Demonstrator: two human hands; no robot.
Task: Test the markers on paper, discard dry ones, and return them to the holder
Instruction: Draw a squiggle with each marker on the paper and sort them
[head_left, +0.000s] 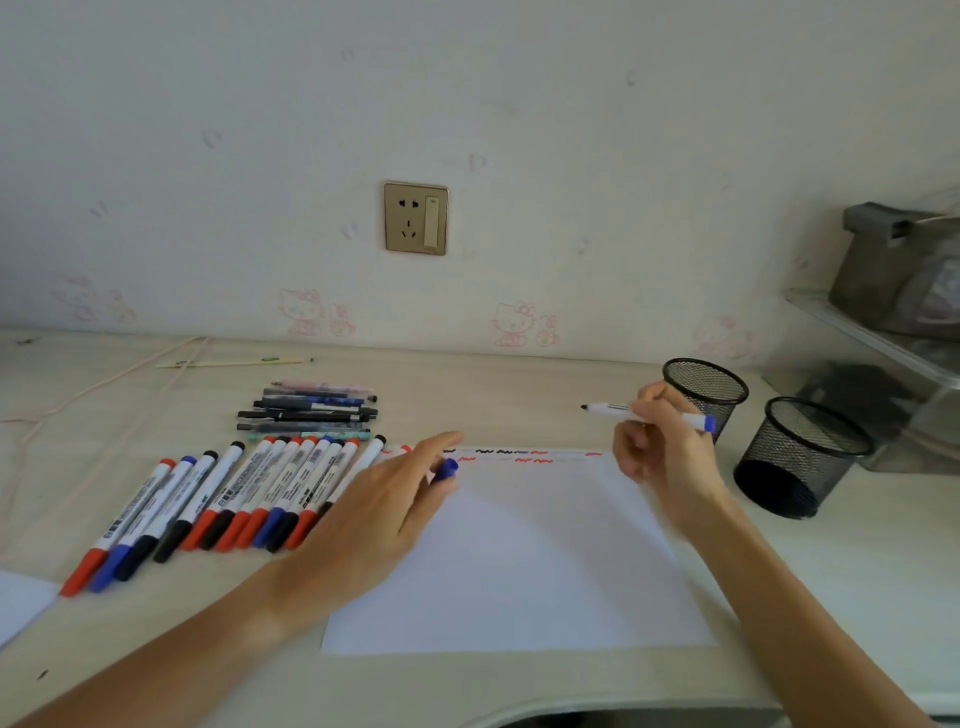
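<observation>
Above the paper (519, 561), right hand (662, 447) grips an uncapped marker (649, 413); left hand (384, 499) pinches its blue cap (447, 469).

Pale cartoon-print wall (519, 130), gold wall socket (415, 218), light wooden desk (519, 395)

Open desk (519, 400) between the paper's (519, 561) far edge and the wall. Left side blocked by row of whiteboard markers (218, 499) and pile of pens (311, 410). Right: two mesh pen holders (800, 457), close together, shelf unit (883, 353) just behind.
</observation>
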